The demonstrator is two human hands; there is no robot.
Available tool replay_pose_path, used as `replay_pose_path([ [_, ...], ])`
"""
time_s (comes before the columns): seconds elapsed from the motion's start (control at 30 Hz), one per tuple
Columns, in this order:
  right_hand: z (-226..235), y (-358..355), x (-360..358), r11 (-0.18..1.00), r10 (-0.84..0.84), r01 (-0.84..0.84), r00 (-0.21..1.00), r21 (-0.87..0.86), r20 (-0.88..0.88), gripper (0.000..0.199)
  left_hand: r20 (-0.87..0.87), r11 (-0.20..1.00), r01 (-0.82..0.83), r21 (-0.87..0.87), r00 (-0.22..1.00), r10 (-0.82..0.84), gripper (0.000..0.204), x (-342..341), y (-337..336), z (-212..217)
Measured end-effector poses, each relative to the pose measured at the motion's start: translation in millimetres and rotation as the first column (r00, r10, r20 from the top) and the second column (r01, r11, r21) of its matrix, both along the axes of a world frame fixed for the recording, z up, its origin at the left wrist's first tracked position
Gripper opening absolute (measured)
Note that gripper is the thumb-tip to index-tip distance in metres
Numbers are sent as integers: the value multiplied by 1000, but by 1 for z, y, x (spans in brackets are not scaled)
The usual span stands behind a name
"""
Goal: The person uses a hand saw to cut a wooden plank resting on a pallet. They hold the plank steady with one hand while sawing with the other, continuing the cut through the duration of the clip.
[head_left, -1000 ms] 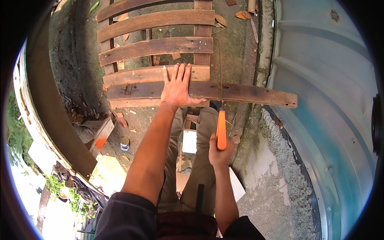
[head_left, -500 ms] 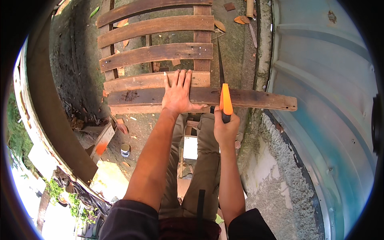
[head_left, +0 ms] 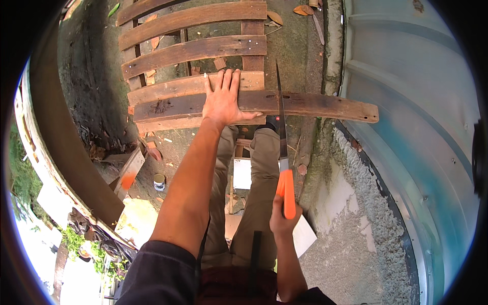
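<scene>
A dark wooden plank (head_left: 325,105) lies crosswise over the near slats of a wooden pallet (head_left: 193,49), its right end jutting past the pallet. Fingers spread, my left hand (head_left: 222,101) presses flat on the plank and the slat behind it. My right hand (head_left: 284,216) is closed round the orange handle of a hand saw (head_left: 282,137), close to my right leg. The saw's blade points away from me and crosses the plank just right of the pallet's edge. Whether its teeth touch the wood I cannot tell.
A ridged metal sheet wall (head_left: 412,101) runs along the right, above a rough concrete ledge (head_left: 356,203). At left stand a small can (head_left: 159,181) and a board with an orange paint mark (head_left: 128,179). Dry leaves (head_left: 303,9) and wood scraps litter the ground.
My right hand has drawn the saw back toward my body, so more of the blade shows on the near side of the plank. My left hand stays on the plank; the view has shifted slightly.
</scene>
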State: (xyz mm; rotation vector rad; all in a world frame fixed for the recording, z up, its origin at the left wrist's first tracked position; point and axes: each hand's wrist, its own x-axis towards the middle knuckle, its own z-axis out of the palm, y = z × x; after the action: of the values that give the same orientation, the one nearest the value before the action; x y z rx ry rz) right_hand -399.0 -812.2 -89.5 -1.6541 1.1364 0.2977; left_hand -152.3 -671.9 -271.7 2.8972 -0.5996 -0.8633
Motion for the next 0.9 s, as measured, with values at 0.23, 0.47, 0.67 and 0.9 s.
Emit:
replay_pose_path([
  [0.23,22,-4,6,996,62,-57,995,-69,74,15,-43,999,12,47,999,-10,143,4,-1,1],
  [0.47,-38,-1,59,994,58,-55,998,-94,33,6,-1,1000,12,16,1000,-12,141,-13,1,-2],
  [0.67,70,2,-32,944,276,-268,961,-191,18,12,-14,1000,-7,4,1000,7,140,0,0,-2],
  [0.9,-72,-10,133,998,-41,41,999,-43,-6,12,3,1000,13,-22,1000,-13,142,3,0,-6],
])
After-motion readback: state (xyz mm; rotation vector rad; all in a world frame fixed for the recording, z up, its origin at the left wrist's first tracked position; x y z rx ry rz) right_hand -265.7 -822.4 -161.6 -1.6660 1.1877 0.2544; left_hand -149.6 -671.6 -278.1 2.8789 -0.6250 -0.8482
